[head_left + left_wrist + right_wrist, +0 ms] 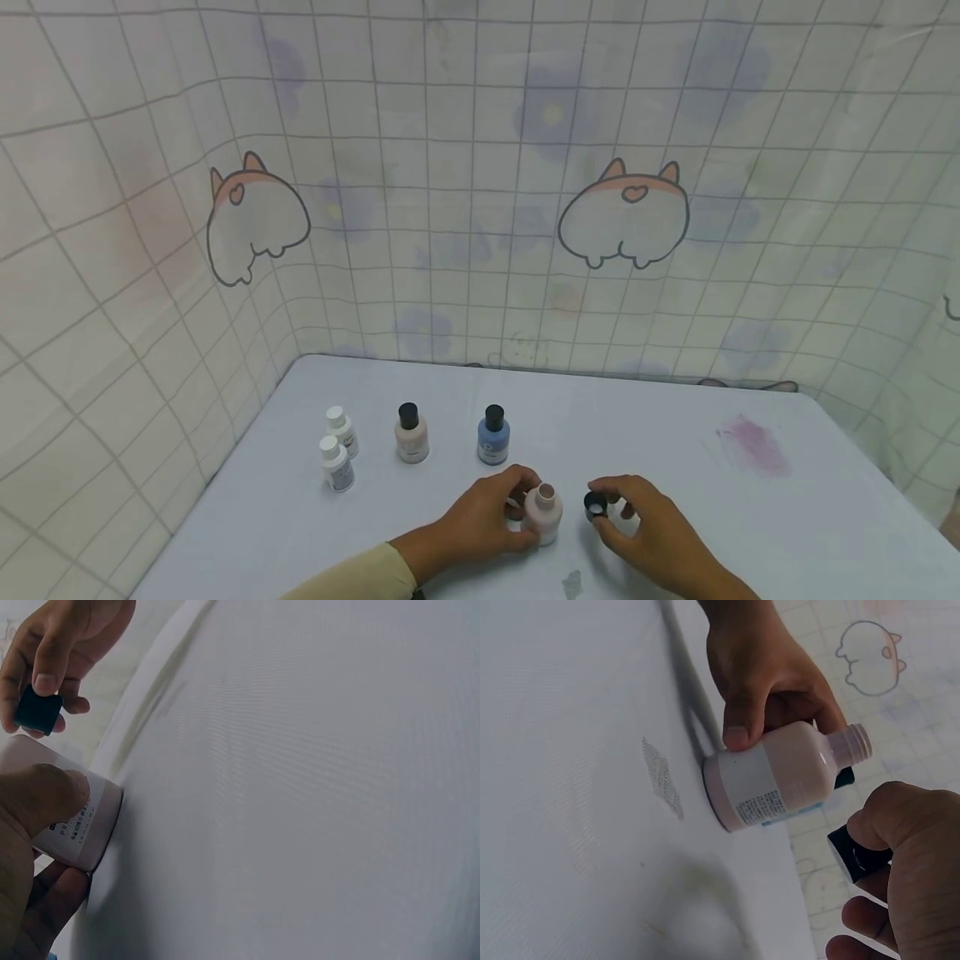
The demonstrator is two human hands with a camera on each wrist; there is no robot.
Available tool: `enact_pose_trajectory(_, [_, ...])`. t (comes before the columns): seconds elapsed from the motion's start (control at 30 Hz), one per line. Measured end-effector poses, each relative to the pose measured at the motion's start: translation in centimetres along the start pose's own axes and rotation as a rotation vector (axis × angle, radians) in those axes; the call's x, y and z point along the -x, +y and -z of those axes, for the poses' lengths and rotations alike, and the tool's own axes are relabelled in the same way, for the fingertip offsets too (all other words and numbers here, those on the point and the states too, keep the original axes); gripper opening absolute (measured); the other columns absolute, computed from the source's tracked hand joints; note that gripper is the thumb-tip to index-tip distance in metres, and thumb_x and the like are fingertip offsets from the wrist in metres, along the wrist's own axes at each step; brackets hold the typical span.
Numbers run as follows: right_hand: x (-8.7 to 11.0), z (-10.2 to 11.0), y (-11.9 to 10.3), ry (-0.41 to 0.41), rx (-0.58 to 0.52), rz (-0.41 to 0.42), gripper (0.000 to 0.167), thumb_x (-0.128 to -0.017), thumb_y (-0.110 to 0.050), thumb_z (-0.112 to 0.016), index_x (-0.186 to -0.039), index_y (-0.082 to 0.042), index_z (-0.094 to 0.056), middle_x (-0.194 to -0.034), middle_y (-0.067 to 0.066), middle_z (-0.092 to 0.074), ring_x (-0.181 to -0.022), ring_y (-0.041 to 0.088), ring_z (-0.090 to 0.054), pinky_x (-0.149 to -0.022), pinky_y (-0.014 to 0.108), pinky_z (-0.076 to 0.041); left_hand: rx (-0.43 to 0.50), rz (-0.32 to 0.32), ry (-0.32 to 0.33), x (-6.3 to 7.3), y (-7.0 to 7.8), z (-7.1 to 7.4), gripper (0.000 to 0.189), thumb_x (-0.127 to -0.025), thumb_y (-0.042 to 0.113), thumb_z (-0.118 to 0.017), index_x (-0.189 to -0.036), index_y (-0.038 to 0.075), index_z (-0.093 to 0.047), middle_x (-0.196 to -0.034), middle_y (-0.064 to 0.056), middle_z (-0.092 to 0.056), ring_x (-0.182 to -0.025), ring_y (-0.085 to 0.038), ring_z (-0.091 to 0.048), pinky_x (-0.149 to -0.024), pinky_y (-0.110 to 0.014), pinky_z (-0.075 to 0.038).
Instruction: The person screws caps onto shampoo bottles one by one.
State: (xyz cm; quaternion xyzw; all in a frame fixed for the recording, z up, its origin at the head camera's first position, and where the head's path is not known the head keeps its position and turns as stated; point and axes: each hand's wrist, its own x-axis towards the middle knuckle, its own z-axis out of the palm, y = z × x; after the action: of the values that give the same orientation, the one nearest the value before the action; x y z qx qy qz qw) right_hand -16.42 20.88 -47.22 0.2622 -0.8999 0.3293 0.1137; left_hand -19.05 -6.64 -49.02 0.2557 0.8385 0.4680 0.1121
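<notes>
My left hand [487, 517] grips a pale pink bottle [543, 518] by its body, thumb on the near side. The bottle stands upright on the table, and its threaded neck [849, 745] is uncapped. Just to the right, my right hand [648, 529] pinches a small black cap [596, 505] between thumb and fingers, its hollow side toward the head camera. A gap separates the cap from the bottle's mouth. In the left wrist view, the cap [37, 710] is above the bottle [82, 817], whose label is partly covered by the left thumb.
Behind the hands stand a blue bottle [493, 437] and another pale pink bottle [412, 435], both with black caps. Two small white bottles [337, 463] are at the left. The white tabletop [660, 433] has a pink stain [753, 443] on the right and a grey mark [572, 585] near the front.
</notes>
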Motion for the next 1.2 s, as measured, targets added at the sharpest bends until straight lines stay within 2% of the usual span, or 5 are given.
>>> enact_pose_trajectory(0.27, [-0.9,0.0,-0.5,0.022,-0.034,0.074,0.047,-0.082,-0.004,-0.084,-0.123,-0.018,-0.065,-0.104,-0.017,-0.061,-0.091,0.006,-0.059,-0.07,0.026,-0.058,0.001,-0.038,-0.01,-0.3,0.0,0.4,0.052,-0.082,0.013,-0.088,-0.122,0.026,-0.057,-0.117,0.019,-0.062,-0.107,0.002,-0.06,-0.093,-0.019,-0.054])
enact_pose_trajectory(0.53, [-1.6,-0.2,-1.1,0.009,-0.054,0.094,0.046,-0.083,-0.004,-0.083,-0.124,-0.018,-0.066,-0.105,-0.016,-0.062,-0.091,0.003,-0.059,-0.071,0.025,-0.058,0.007,-0.057,-0.015,-0.3,0.1,0.6,0.051,-0.083,0.011,-0.087,-0.121,0.026,-0.056,-0.119,0.018,-0.061,-0.113,0.001,-0.059,-0.097,-0.019,-0.052])
enact_pose_trajectory(0.73, [-2.0,-0.1,-1.8,-0.035,-0.033,0.028,0.046,-0.084,-0.011,-0.085,-0.125,-0.017,-0.065,-0.104,-0.012,-0.061,-0.086,0.009,-0.061,-0.071,0.028,-0.057,0.012,-0.045,-0.008,-0.3,0.0,0.6,0.053,-0.083,0.012,-0.087,-0.124,0.023,-0.056,-0.119,0.016,-0.062,-0.111,0.001,-0.06,-0.095,-0.018,-0.052])
enact_pose_trajectory(0.93, [-2.4,0.1,-2.5,-0.086,-0.033,-0.062,0.04,-0.084,-0.016,-0.086,-0.118,-0.019,-0.065,-0.104,-0.008,-0.061,-0.084,0.008,-0.058,-0.07,0.026,-0.054,0.019,-0.058,-0.018,-0.4,-0.3,0.5,0.055,-0.082,0.011,-0.088,-0.126,0.021,-0.056,-0.119,0.016,-0.062,-0.111,0.001,-0.06,-0.094,-0.017,-0.053])
enact_pose_trajectory(1.2, [-2.5,-0.1,-2.7,-0.097,-0.024,-0.05,0.038,-0.084,-0.014,-0.086,-0.117,-0.019,-0.066,-0.104,-0.008,-0.061,-0.084,0.008,-0.057,-0.07,0.027,-0.055,0.024,-0.062,-0.025,-0.4,-0.3,0.3,0.057,-0.082,0.009,-0.088,-0.127,0.021,-0.056,-0.119,0.015,-0.062,-0.111,0.002,-0.06,-0.093,-0.016,-0.053])
